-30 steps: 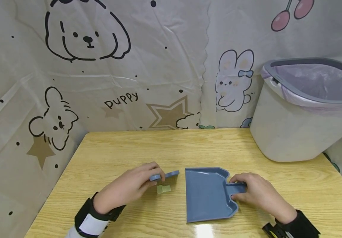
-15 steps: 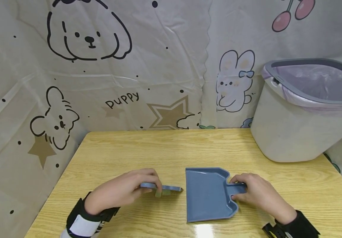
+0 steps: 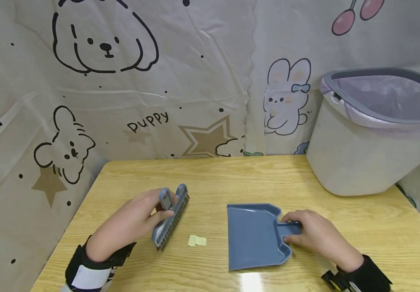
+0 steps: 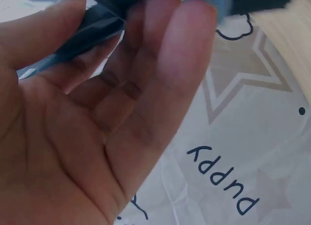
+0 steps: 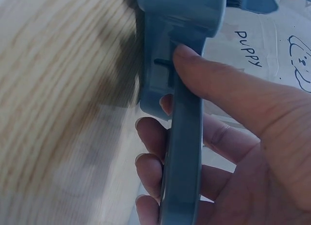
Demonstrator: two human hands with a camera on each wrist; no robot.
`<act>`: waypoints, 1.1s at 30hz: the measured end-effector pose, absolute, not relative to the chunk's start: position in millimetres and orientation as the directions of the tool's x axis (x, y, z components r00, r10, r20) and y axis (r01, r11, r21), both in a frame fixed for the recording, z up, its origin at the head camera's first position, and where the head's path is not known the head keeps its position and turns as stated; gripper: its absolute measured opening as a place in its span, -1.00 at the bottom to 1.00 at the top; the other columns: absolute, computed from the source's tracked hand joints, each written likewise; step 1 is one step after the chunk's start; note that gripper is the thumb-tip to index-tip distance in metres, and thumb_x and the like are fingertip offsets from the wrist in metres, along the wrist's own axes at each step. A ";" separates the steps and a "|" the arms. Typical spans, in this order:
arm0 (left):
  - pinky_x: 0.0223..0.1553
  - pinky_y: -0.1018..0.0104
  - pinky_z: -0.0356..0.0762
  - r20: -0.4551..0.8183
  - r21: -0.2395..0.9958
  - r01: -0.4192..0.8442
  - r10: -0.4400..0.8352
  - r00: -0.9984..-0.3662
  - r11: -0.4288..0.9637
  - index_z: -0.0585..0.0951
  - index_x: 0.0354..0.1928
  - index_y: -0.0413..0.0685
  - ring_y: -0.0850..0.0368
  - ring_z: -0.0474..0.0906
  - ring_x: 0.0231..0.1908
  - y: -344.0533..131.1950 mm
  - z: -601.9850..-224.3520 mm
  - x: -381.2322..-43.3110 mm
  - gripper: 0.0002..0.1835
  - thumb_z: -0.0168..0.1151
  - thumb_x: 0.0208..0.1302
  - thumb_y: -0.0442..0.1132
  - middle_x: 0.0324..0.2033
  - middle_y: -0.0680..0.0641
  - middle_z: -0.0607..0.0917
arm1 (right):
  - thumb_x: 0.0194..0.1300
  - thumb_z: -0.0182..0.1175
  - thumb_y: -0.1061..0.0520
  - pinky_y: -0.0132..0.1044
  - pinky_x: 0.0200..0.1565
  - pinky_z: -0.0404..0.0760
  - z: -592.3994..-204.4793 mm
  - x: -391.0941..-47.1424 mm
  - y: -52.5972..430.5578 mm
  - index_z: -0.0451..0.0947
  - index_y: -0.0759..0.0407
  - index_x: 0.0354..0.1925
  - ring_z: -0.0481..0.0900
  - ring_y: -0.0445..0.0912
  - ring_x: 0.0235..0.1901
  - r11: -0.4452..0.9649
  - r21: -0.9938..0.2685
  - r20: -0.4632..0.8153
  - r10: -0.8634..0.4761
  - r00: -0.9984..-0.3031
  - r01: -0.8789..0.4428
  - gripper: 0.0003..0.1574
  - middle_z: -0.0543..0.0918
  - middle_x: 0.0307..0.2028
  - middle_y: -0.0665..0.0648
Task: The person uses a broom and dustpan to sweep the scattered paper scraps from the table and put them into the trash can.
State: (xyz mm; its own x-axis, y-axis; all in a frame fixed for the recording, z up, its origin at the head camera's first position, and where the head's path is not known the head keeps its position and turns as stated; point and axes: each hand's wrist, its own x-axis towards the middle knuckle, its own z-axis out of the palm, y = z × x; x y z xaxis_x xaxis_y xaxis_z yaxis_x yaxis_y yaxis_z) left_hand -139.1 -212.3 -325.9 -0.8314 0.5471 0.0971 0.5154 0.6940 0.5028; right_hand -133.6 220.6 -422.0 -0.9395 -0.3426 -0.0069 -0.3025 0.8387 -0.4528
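Observation:
My left hand (image 3: 136,217) grips the handle of a small blue hand brush (image 3: 173,217), whose dark bristles face right and down toward the tabletop. Just right of the bristles, two pale yellow-green paper scraps (image 3: 197,241) lie flat, touching each other. A blue dustpan (image 3: 255,237) rests on the table with its wide straight edge toward the scraps. Its short handle (image 5: 182,152) is held in my right hand (image 3: 317,237), with fingers curled round it and the thumb on top in the right wrist view. The left wrist view shows only part of the brush above the left fingers (image 4: 187,45).
A light grey bin (image 3: 370,154) with a lilac bag liner stands at the table's back right. Behind the wooden table (image 3: 210,182) hangs a pale curtain (image 3: 210,81) printed with cartoon animals.
The brush swung from over the scraps to their left, its bristles now showing. The scraps are uncovered and lie slightly lower in view. The right hand and dustpan stayed put.

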 end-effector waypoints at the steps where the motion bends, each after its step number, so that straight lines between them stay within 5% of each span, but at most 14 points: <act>1: -0.34 0.35 0.54 0.088 0.493 0.506 0.538 -0.838 0.708 0.58 -0.08 0.05 0.32 0.52 -0.36 -211.6 -327.3 -139.7 -0.84 0.36 0.40 -0.25 -0.31 0.18 0.62 | -0.02 0.66 -0.05 0.09 -0.02 0.65 -421.9 -133.6 220.4 0.75 -0.04 -0.10 0.69 0.09 -0.04 0.839 -0.452 -0.006 -0.343 -0.939 -0.303 -0.51 0.76 -0.10 0.00; 11: -0.63 0.42 0.22 0.001 0.438 0.445 0.495 -0.869 0.781 0.53 -0.27 0.04 0.36 0.26 -0.69 -186.4 -344.7 -141.8 -0.77 0.41 0.38 -0.08 -0.64 0.19 0.43 | -0.03 0.67 -0.04 0.02 -0.07 0.65 -421.6 -131.2 217.3 0.77 0.00 -0.09 0.68 0.00 -0.11 0.821 -0.459 0.034 -0.366 -0.930 -0.340 -0.49 0.76 -0.16 -0.06; 20: -0.64 0.41 0.27 0.069 0.464 0.496 0.528 -0.846 0.734 0.54 -0.29 0.14 0.38 0.32 -0.69 -167.0 -357.4 -140.4 -0.78 0.40 0.38 -0.02 -0.66 0.24 0.48 | -0.01 0.66 -0.03 -0.31 -0.32 0.45 -421.2 -130.3 213.2 0.80 0.02 -0.02 0.46 -0.24 -0.36 0.828 -0.465 -0.010 -0.359 -0.933 -0.314 -0.46 0.63 -0.33 -0.20; 33: -0.60 0.44 0.38 0.169 0.594 0.559 0.589 -0.790 0.579 0.61 -0.13 0.09 0.42 0.42 -0.65 -146.6 -368.1 -138.5 -0.83 0.39 0.41 -0.05 -0.60 0.30 0.56 | -0.02 0.66 -0.04 -0.29 -0.31 0.46 -419.5 -127.4 207.9 0.80 0.01 -0.01 0.47 -0.23 -0.35 0.833 -0.460 -0.020 -0.356 -0.934 -0.307 -0.45 0.63 -0.33 -0.20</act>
State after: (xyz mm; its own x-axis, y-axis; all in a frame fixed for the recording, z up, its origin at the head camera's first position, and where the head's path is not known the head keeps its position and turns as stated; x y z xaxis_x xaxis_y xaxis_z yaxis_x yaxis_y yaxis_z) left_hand -138.5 -146.6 -368.1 -0.7901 0.5893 0.1687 0.5586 0.5791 0.5938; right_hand -127.4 207.9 -419.5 -0.9342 -0.3561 -0.0205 -0.3074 0.8329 -0.4603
